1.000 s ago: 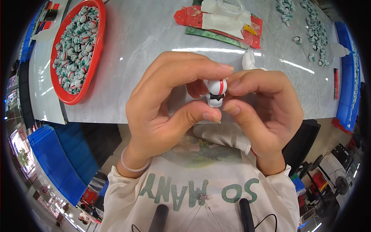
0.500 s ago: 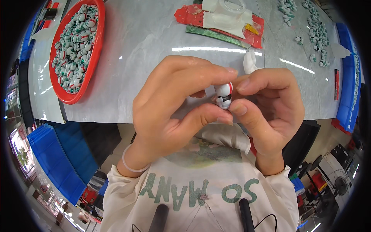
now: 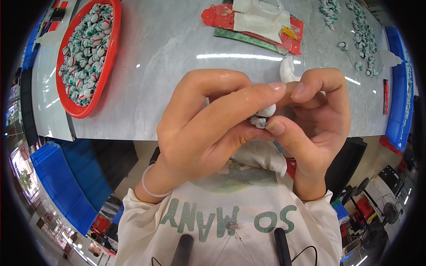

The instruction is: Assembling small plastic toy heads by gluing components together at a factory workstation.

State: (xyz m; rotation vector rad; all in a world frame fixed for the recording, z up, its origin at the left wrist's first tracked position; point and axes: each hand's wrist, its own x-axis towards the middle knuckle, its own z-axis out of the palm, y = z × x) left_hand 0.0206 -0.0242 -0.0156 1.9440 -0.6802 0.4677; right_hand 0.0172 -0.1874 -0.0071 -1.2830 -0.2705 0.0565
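A small figurine (image 3: 261,119), white and round-headed with black and grey below, is pinched in front of my chest, above the table's near edge. My left hand (image 3: 208,117) is closed on it, thumb underneath and fingers across its top, so much of the head is hidden. From the other side my right hand (image 3: 317,115) closes in with bent fingers. Its thumb tip presses by the figurine's lower body, and its index fingertip lies close to my left fingertips. What the right hand's other fingers touch is hidden behind.
A red basin (image 3: 116,48) full of similar figurines stands at left on the grey table (image 3: 164,53). Farther back lie a red board (image 3: 217,15), a green board (image 3: 248,41) and crumpled white tissue (image 3: 287,68). Several figurines (image 3: 364,42) and a red marker (image 3: 386,97) lie at right, beside a blue bin (image 3: 401,106).
The left fingers have slid right and over the figurine's head, covering its red stripe. My right index finger has lifted and bent near the left fingertips, while its thumb stays by the figurine.
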